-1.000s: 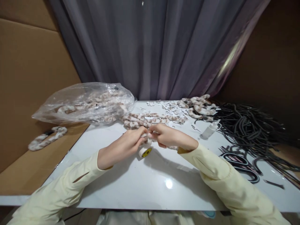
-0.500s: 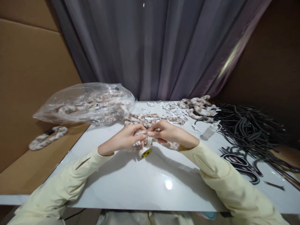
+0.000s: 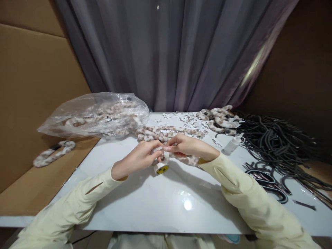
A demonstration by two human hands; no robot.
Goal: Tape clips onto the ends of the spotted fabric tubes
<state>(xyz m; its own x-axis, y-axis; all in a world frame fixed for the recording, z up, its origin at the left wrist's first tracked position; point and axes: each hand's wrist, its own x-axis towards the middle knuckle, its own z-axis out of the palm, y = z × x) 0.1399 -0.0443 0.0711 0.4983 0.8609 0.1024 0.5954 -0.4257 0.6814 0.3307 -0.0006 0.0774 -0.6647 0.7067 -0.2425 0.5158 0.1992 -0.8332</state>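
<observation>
Just above the middle of the table, my left hand (image 3: 141,155) pinches a fuzzy white-and-brown plush strip (image 3: 192,160). My right hand (image 3: 185,145) is closed on it too, thumb and forefinger meeting the left fingertips. The strip's middle is mostly covered by my fingers. A short length of white tape runs down from the fingertips to a tape roll (image 3: 161,168) with a yellow inner core, hanging or resting just below. Behind the hands lie more plush strips (image 3: 178,129) on the table.
A clear plastic bag (image 3: 95,116) of plush loops stands back left. One loop (image 3: 54,154) lies on cardboard. At the right are a plush pile (image 3: 220,117), a white squeeze bottle (image 3: 232,144), black cords (image 3: 275,138) and scissors (image 3: 267,183). Scraps (image 3: 188,119) litter the back.
My left hand has shifted slightly right and its fingers have moved around the strip. The tape roll has shifted a little right. My right hand stays nearly in place.
</observation>
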